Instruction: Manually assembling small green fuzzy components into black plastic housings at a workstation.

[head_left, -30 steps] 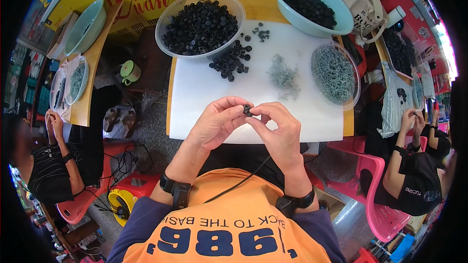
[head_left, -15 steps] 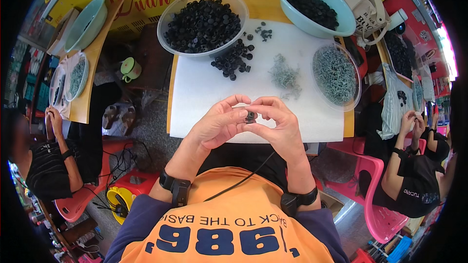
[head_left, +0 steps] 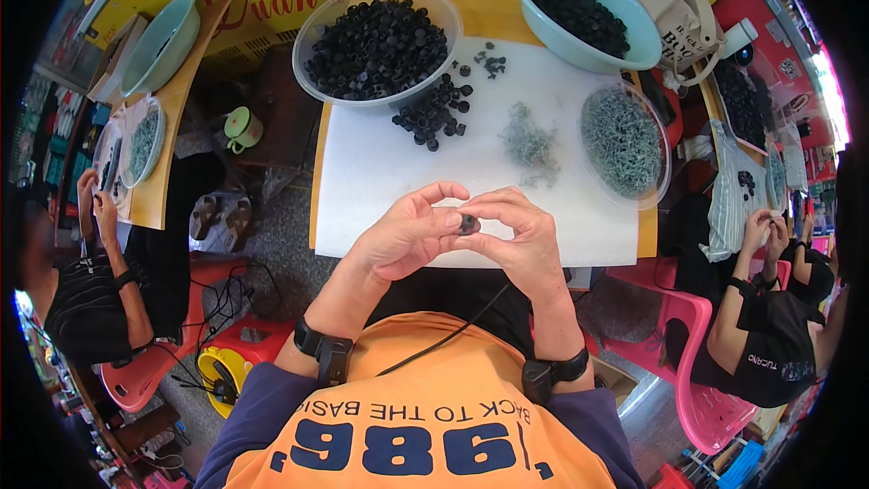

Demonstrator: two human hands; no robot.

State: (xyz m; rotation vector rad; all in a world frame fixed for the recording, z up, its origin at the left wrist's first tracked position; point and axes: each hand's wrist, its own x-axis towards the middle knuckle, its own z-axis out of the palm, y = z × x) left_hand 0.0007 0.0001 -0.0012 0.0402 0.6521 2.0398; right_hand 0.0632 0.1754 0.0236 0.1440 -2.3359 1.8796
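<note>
Over a white sheet [head_left: 362, 177], a worker's left hand [head_left: 405, 234] and right hand [head_left: 520, 237] pinch one small black plastic part [head_left: 468, 225], its completeness impossible to tell; loose black caps [head_left: 431, 118] and metal screws [head_left: 529, 140] lie heaped beyond, untouched.

This looks like a small workshop — a wooden worktop [head_left: 484, 11] has a big, clear plastic tub [head_left: 380, 104] of little black round parts [head_left: 378, 45] and a clear plastic tray [head_left: 666, 172] of silvery screws [head_left: 623, 140] — and people in black shirts [head_left: 95, 317] sit nearby.
</note>
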